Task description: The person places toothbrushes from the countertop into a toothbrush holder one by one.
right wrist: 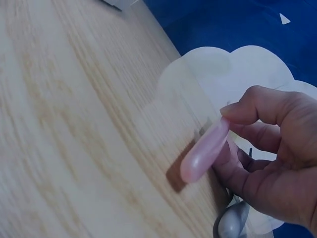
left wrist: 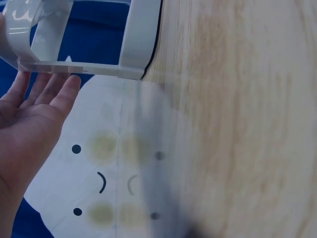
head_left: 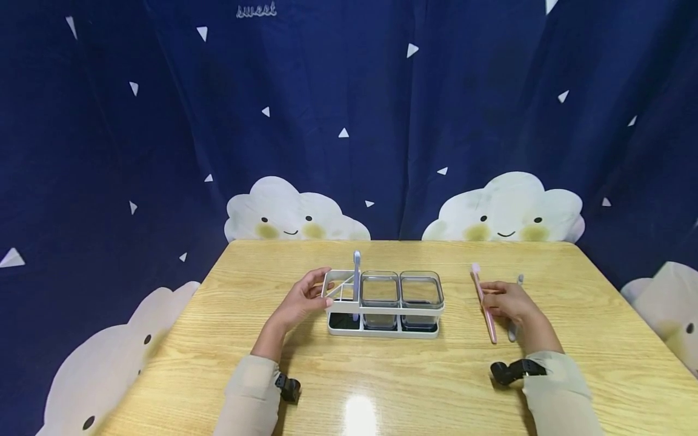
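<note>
The left forearm comes in from the near left of the white rack (head_left: pixel 382 310), slanting forward and inward. The left hand (head_left: pixel 304 297) meets the rack's left end with the thumb on the front rail and the fingers reaching round the side, so it grasps that end. The right forearm slants forward and inward from the near right of the rack. Well to the rack's right, the right hand (head_left: pixel 508 301) bends inward, thumb and fingers pinching the pink toothbrush (head_left: pixel 490 325), whose bristle head points away from the person. Whether that brush is lifted off the table (head_left: pixel 414 387) cannot be told.

A grey toothbrush (head_left: pixel 513 331) lies beyond the pink one from the rack, partly hidden by the right hand. A bluish-purple toothbrush (head_left: pixel 357 281) stands upright in the rack's left section, bristles up; two clear cups (head_left: pixel 380 304) fill the middle and right sections.

The one readable word is "sweet" (head_left: pixel 256 10), in pale letters on the navy curtain (head_left: pixel 327 72), high behind the rack and to its left.
</note>
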{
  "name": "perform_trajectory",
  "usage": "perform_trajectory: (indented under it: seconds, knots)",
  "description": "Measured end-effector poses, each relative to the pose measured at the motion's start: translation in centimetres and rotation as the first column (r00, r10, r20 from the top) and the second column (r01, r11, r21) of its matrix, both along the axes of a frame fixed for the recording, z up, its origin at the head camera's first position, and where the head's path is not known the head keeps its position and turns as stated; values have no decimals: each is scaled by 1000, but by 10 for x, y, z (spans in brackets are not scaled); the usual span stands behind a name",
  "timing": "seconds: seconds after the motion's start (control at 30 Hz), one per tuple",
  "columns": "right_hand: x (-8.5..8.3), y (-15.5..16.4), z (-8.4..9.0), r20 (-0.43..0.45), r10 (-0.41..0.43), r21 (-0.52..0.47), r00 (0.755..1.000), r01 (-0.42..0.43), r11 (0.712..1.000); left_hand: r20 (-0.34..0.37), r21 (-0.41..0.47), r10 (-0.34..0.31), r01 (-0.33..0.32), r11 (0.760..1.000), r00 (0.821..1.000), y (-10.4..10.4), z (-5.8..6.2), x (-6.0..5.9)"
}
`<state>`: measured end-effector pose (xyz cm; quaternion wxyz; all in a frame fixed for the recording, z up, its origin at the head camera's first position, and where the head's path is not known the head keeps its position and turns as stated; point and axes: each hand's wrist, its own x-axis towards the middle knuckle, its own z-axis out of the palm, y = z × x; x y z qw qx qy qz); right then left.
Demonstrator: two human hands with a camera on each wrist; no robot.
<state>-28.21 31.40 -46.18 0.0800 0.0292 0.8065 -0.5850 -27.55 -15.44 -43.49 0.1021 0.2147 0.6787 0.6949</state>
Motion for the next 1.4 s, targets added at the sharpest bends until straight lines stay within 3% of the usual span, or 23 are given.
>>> perform_trajectory:
  seconds: [0.33, 0.6, 0.83, 1.07, 1.4]
  knots:
    - [5, 1, 2, -4, -13, -43, 1000, 13, 999, 9, 17, -4, 3, 1000, 1000, 1, 0, 0]
    - [8, -1, 7, -57, -8, -116, 998, 1, 993, -6, 7, -8, 8, 1000, 1000, 2, 2, 0]
    - [12, -4, 10, -54, -2, -133, 999, -5, 991, 22, 1, -2, 2, 1000, 1000, 1, 4, 1]
    - [14, -3, 11, -53, 31, -224, 998, -42, 974, 30, 10, -4, 3, 1000, 1000, 1, 3, 1]
    - [18, -9, 20, -87, 79, -198, 993, -95, 976, 16, 2, 0, 0, 1000, 1000, 1, 2, 0]
